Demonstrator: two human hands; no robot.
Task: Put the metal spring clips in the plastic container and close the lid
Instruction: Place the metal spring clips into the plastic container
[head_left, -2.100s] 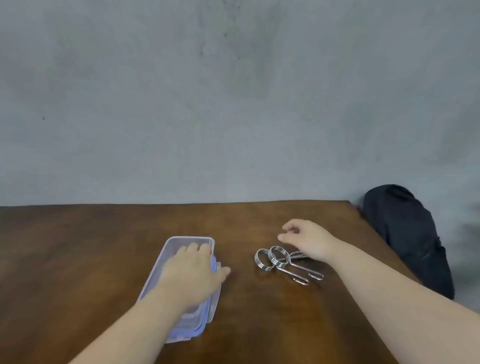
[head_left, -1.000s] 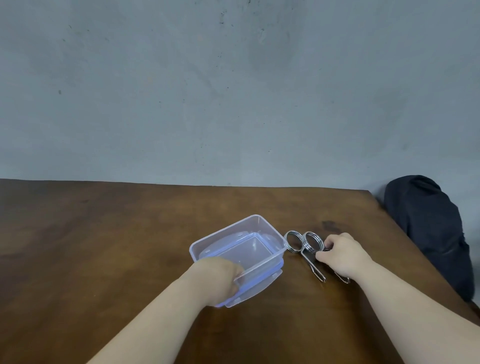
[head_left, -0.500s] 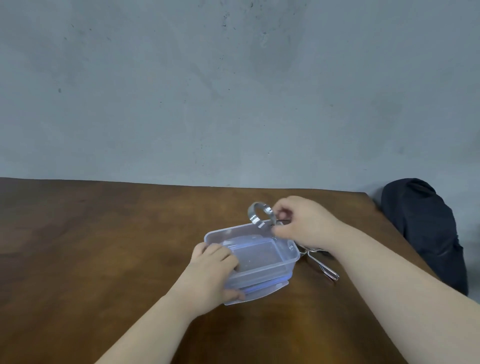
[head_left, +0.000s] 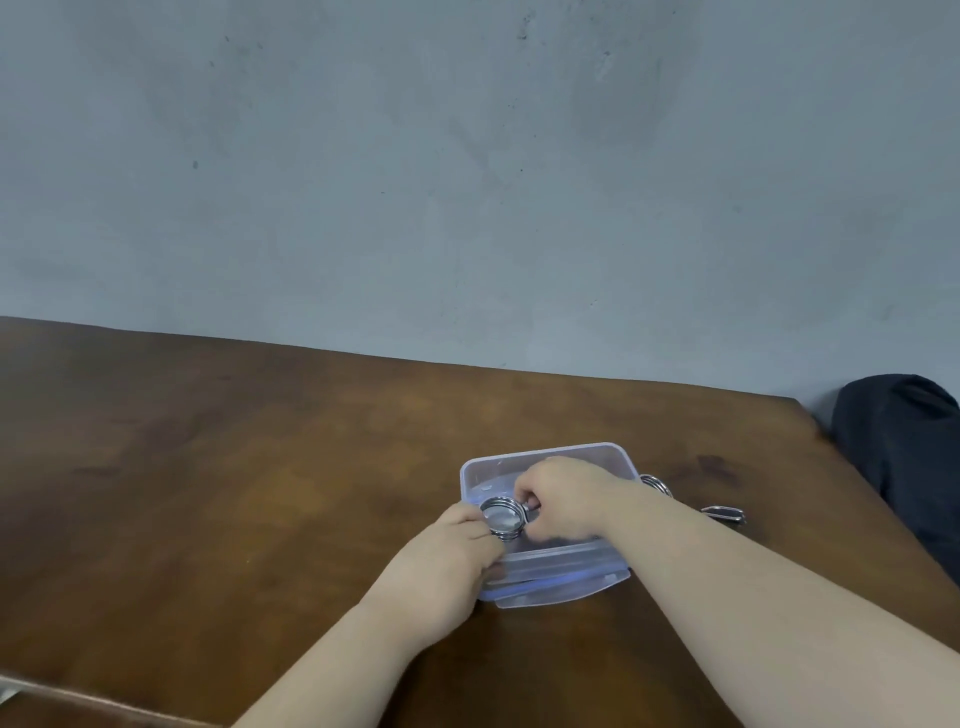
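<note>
Two bare hands meet over an open clear container (head_left: 597, 454) on a brown table (head_left: 234, 467). Right hand (head_left: 566, 499) pinches a spring clip (head_left: 503, 518) by its handles, its coil low over the container's near-left corner. Left hand (head_left: 452, 551) grips that corner wall. Lid (head_left: 561, 592) lies beneath the container. Second clip (head_left: 719, 513) rests on the table, just right of the container, partly hidden.
</note>
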